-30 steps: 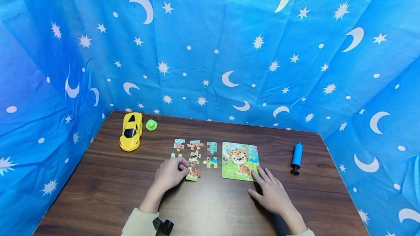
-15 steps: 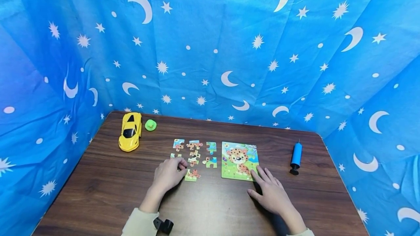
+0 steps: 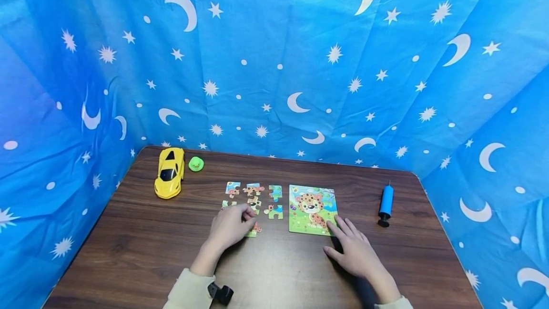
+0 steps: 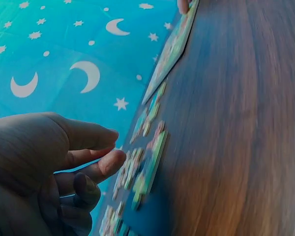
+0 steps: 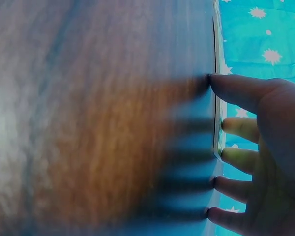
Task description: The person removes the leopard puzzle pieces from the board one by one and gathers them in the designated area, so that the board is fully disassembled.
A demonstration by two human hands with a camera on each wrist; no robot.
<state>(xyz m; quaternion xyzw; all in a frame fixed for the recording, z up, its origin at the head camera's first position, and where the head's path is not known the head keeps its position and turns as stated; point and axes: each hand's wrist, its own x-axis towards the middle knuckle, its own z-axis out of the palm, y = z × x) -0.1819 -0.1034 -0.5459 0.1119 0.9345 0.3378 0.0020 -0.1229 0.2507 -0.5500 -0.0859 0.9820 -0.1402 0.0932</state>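
Observation:
My left hand (image 3: 231, 225) hovers over the loose jigsaw pieces at the middle of the table, fingers loosely bent. In the left wrist view nothing lies between its thumb and fingertips (image 4: 111, 162). It partly covers the lower middle piece (image 3: 257, 228), and the left middle piece (image 3: 228, 203) shows only at its top. Right of it sit a green-and-blue piece (image 3: 276, 211) and a blue-green piece (image 3: 275, 192). My right hand (image 3: 358, 252) lies spread, fingertips touching the lower right corner of a square board (image 3: 310, 208) picturing a spotted cub.
A yellow toy car (image 3: 169, 173) and a green rubber duck (image 3: 196, 164) stand at the back left of the brown wooden table (image 3: 274, 271). To the right lies a blue hand pump (image 3: 387, 202). A blue curtain (image 3: 257, 61) with moons and stars closes in the sides and back.
The left hand has shifted right, now covering more of the lower middle piece. The right hand stays at the board. The pieces keep their places.

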